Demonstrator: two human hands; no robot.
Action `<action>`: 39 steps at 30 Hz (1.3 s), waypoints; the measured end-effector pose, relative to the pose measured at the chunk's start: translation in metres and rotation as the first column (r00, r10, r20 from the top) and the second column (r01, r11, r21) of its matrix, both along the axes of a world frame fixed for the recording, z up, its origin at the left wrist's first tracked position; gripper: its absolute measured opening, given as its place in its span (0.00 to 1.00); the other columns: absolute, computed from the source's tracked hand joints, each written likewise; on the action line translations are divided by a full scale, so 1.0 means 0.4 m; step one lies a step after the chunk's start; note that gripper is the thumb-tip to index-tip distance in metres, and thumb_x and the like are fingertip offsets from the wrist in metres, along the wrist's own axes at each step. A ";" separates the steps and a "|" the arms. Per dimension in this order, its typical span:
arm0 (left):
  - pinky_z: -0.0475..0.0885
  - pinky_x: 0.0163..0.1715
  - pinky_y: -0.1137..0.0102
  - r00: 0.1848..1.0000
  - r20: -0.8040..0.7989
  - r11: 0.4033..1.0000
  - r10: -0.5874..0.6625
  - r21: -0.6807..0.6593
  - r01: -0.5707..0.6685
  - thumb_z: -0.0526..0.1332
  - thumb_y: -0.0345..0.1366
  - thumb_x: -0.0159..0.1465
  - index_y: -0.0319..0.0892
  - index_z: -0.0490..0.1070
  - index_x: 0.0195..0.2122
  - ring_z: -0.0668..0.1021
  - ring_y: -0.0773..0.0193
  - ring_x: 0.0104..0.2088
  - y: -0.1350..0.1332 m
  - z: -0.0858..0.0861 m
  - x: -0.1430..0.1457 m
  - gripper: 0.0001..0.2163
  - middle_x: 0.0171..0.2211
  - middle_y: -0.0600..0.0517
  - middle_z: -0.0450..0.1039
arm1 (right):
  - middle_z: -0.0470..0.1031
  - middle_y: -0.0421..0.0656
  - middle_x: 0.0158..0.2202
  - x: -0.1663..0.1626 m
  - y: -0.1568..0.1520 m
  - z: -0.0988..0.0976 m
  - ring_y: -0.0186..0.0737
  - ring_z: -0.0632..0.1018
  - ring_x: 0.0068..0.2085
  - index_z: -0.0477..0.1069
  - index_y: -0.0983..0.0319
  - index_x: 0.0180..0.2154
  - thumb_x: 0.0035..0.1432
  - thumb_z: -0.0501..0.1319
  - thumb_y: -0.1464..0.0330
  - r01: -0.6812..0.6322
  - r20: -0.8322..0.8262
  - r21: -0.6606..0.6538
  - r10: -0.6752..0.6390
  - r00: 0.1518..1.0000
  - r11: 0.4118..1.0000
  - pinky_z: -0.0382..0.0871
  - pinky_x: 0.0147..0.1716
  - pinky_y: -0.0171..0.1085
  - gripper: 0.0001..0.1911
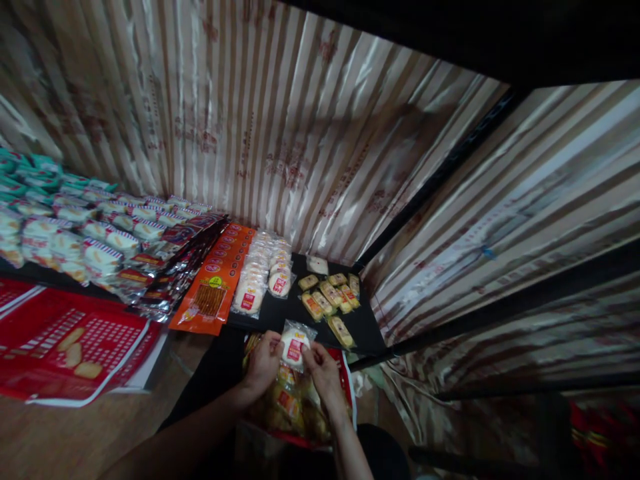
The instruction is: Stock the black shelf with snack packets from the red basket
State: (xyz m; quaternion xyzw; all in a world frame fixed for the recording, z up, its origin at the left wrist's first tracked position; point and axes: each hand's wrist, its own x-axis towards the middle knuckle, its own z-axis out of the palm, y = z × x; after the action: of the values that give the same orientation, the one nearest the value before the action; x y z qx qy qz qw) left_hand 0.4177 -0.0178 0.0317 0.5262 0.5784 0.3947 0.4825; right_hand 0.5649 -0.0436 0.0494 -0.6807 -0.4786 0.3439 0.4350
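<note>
Between my two hands is a white round cracker packet point(294, 349) in clear film with a red label. My left hand point(264, 363) pinches its left edge, and my right hand point(325, 377) grips its right edge. Below them lies an open red bag point(349, 387) holding several yellowish wrapped snacks point(287, 403). On the black shelf point(295, 320) just beyond, two rows of similar white packets point(249, 297) stand beside several small yellow wrapped biscuits point(327, 293). One flat white packet point(317, 265) lies behind the biscuits.
An orange snack bag point(213, 287) leans left of the white rows. Farther left are dark red packets point(170, 267), many white wrapped snacks point(100, 257) and green ones point(30, 173). A red printed bag point(75, 347) sits at the lower left. Black rack bars point(435, 193) and striped sheeting point(280, 133) enclose the shelf.
</note>
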 end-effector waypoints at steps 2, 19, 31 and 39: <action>0.72 0.38 0.68 0.999 -0.005 0.999 0.041 0.023 -0.041 0.50 0.33 0.60 0.42 0.67 0.39 0.77 0.64 0.35 0.015 0.017 -0.005 0.09 0.34 0.51 0.75 | 0.77 0.44 0.26 -0.010 0.048 0.016 0.40 0.76 0.27 0.75 0.63 0.35 0.50 0.57 0.48 -0.052 -0.023 -0.017 0.052 0.998 0.999 0.69 0.25 0.34 0.25; 0.53 0.63 0.57 0.919 -0.394 0.962 -0.034 0.236 0.136 0.49 0.25 0.56 0.36 0.58 0.60 0.52 0.54 0.65 0.103 0.022 0.028 0.27 0.64 0.44 0.52 | 0.78 0.50 0.34 -0.088 0.344 0.030 0.43 0.77 0.36 0.73 0.64 0.38 0.57 0.52 0.65 -0.084 0.540 0.020 0.060 0.840 0.996 0.67 0.35 0.36 0.14; 0.48 0.63 0.54 0.917 -0.396 0.959 -0.052 0.238 0.157 0.51 0.24 0.53 0.30 0.55 0.61 0.44 0.51 0.66 0.159 -0.051 0.055 0.31 0.66 0.41 0.41 | 0.72 0.59 0.50 -0.091 0.375 -0.016 0.49 0.75 0.49 0.62 0.72 0.55 0.56 0.52 0.70 -0.120 0.567 0.125 0.028 0.823 0.985 0.68 0.48 0.41 0.26; 0.49 0.63 0.53 0.894 -0.448 0.950 -0.022 0.270 0.158 0.49 0.25 0.56 0.29 0.54 0.61 0.44 0.51 0.66 0.193 -0.081 0.065 0.29 0.66 0.38 0.43 | 0.73 0.56 0.50 -0.095 0.412 -0.020 0.47 0.76 0.48 0.59 0.70 0.58 0.55 0.52 0.70 -0.127 0.492 0.142 0.042 0.869 0.982 0.69 0.47 0.41 0.28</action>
State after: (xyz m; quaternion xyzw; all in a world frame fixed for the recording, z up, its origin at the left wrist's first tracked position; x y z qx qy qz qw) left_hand 0.4437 0.0595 -0.0006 0.6948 0.5806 0.3257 0.2722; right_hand 0.5270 0.1213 0.0415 -0.6842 -0.6295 0.1382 0.3413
